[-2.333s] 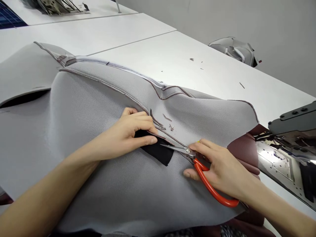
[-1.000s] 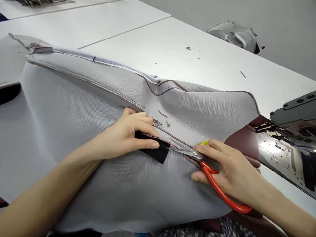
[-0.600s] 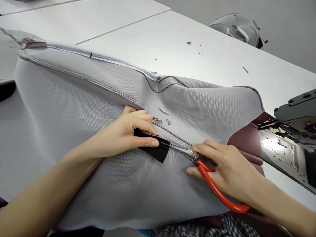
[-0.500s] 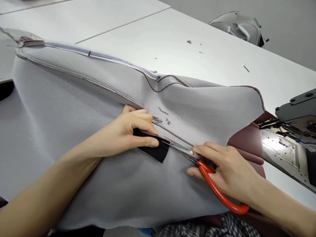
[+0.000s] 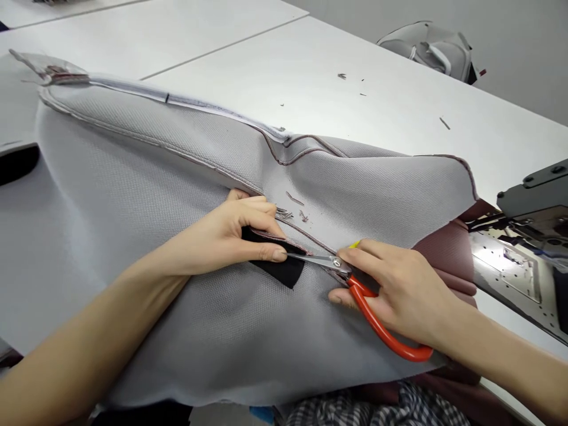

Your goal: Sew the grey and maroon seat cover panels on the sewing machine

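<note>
A large grey fabric cover (image 5: 146, 195) with maroon-stitched seams lies spread over the white table (image 5: 310, 71) and my lap. My left hand (image 5: 235, 236) pinches a black fabric patch (image 5: 281, 269) and the seam edge beside it, fingers closed. My right hand (image 5: 390, 290) grips red-handled scissors (image 5: 373, 319), whose steel blades point left, their tips at the patch just under my left thumb. Small cut scraps (image 5: 295, 207) lie on the grey cloth just beyond my left fingers.
A sewing machine (image 5: 528, 236) with a shiny metal bed stands at the right edge. Maroon material (image 5: 444, 254) shows under the grey cover there. Another grey cover (image 5: 430, 50) sits at the table's far right. Thread bits (image 5: 341, 77) dot the tabletop.
My right hand has slid the scissors leftward along the seam, so the blade tips now reach my left thumb at the black patch. My left hand keeps its pinch.
</note>
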A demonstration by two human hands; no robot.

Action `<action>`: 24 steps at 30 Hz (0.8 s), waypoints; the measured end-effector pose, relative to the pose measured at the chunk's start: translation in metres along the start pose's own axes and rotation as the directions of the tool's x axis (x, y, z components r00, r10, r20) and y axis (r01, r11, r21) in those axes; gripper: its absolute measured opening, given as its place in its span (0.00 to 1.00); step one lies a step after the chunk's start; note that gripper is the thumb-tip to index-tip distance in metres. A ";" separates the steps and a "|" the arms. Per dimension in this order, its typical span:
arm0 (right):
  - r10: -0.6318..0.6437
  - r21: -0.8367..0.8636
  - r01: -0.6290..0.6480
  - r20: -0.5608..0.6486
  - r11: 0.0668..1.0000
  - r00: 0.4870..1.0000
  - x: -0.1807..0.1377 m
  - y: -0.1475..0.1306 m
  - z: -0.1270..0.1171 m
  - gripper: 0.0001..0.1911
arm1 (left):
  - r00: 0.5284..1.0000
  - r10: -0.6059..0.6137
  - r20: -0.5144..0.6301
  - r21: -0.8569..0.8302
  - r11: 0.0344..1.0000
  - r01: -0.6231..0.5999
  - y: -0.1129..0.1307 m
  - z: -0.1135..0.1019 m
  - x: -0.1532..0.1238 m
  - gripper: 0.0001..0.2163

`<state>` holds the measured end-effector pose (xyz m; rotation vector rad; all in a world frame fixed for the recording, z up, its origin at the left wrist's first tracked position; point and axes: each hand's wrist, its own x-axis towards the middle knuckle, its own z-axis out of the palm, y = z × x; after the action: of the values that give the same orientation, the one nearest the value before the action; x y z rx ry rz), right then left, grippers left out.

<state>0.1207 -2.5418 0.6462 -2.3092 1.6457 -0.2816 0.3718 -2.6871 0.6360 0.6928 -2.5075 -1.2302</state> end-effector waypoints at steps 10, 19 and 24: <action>-0.105 0.013 0.107 -0.106 0.994 0.989 -0.009 0.005 0.009 0.19 | 1.000 -0.019 0.007 -0.032 0.999 0.019 0.001 0.001 0.000 0.05; -0.063 -0.026 0.062 -0.041 0.998 0.997 0.005 0.001 0.003 0.22 | 1.000 -0.020 0.024 -0.124 0.992 0.023 -0.002 0.002 0.002 0.05; -0.080 0.011 0.080 -0.023 0.997 0.997 0.003 0.001 0.002 0.21 | 0.999 -0.031 0.005 -0.094 0.995 0.032 0.002 0.002 0.002 0.06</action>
<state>0.1212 -2.5442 0.6442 -2.3755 1.5597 -0.3350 0.3686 -2.6862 0.6361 0.7103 -2.4317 -1.3519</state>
